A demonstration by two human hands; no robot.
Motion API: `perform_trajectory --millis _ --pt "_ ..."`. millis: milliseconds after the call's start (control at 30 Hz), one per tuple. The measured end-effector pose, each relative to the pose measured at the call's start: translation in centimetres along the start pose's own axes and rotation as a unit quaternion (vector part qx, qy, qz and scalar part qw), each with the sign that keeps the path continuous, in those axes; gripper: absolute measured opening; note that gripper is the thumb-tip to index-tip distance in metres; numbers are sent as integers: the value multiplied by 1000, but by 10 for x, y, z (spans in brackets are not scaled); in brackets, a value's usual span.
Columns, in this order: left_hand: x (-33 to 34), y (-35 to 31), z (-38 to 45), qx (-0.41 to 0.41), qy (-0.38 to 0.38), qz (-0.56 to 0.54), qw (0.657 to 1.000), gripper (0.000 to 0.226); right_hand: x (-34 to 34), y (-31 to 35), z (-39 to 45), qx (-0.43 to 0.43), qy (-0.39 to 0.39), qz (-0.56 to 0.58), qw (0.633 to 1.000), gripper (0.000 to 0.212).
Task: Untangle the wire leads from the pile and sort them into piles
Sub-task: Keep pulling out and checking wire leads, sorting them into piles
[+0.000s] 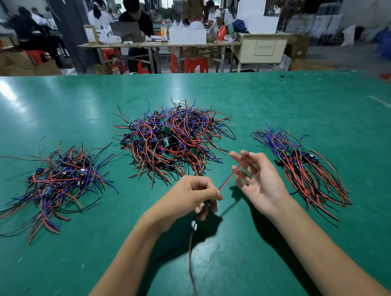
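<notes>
Red-and-black wire lead (232, 176) — taut, slim — pinched in left hand (192, 197), right hand (261, 181) loosely spread.

Green bench (277, 96) bore scuffs, wooden tables (160, 45) stood beyond, seated people (137, 19) worked there, red stools (195, 64) beneath, clear bottle (229, 25) stood upright.

A green surface (277, 96) fronts a workshop: wooden tables (160, 45) with red stools (195, 64) beneath, a cream cabinet (263, 48), seated people (blurred), stacked cardboard boxes (192, 8).
</notes>
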State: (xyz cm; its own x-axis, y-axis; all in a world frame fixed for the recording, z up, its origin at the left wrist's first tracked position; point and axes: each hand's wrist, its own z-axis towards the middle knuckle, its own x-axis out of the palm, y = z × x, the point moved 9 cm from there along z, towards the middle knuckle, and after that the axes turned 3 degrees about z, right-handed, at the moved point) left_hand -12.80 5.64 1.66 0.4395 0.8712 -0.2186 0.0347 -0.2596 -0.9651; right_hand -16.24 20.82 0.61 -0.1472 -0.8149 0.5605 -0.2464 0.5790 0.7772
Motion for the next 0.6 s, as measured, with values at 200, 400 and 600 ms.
perform_trajectory --millis 200,400,600 --pt "-11 2 0 -2 -38 -40 998 21 34 -3 -8 -106 117 -285 945 28" --pt "-17 6 -1 -21 -44 -98 994 35 28 6 -11 -146 80 -266 949 22" --pt "-24 3 0 15 -92 -48 994 19 18 18 -8 -124 54 -175 975 23"
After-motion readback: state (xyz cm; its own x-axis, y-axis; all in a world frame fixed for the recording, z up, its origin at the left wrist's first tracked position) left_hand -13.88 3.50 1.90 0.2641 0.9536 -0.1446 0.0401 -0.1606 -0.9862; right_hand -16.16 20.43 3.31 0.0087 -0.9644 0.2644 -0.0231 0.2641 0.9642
